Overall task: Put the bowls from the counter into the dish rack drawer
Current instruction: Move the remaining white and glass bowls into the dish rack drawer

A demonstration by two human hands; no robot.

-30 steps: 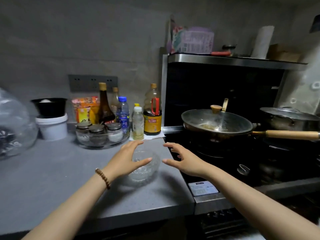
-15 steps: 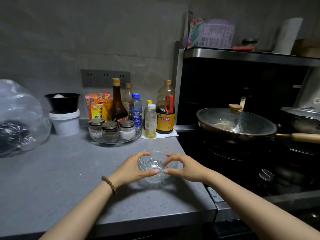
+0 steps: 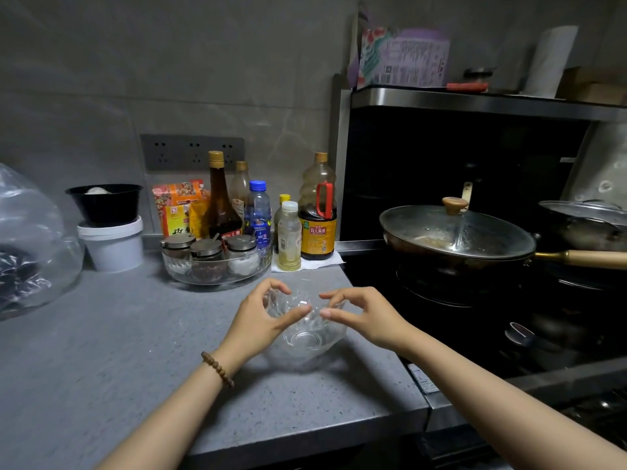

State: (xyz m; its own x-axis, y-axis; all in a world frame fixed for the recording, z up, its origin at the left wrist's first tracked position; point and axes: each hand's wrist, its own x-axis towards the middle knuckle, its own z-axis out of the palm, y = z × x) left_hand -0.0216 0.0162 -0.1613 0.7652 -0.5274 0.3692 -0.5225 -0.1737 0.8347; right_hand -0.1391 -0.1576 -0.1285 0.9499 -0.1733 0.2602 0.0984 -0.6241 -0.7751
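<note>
Hands: left hand (image 3: 255,318) and right hand (image 3: 368,317) grip the glass bowl (image 3: 307,335) by its rim, one each side.
Bowl look: clear, ribbed wall, round base.
Bowl place: at the bench (image 3: 101,351), near the stove (image 3: 475,310).

"海天酱油" on soy sauce bottle (image 3: 318,232)

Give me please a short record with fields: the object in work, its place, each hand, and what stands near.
object: glass bowl, clear, empty
place: grey counter, near the stove edge
left hand: fingers curled round the bowl's rim
right hand: fingers curled round the opposite rim
nearby: condiment tray behind; lidded wok to the right
dish rack drawer: not in view
</note>
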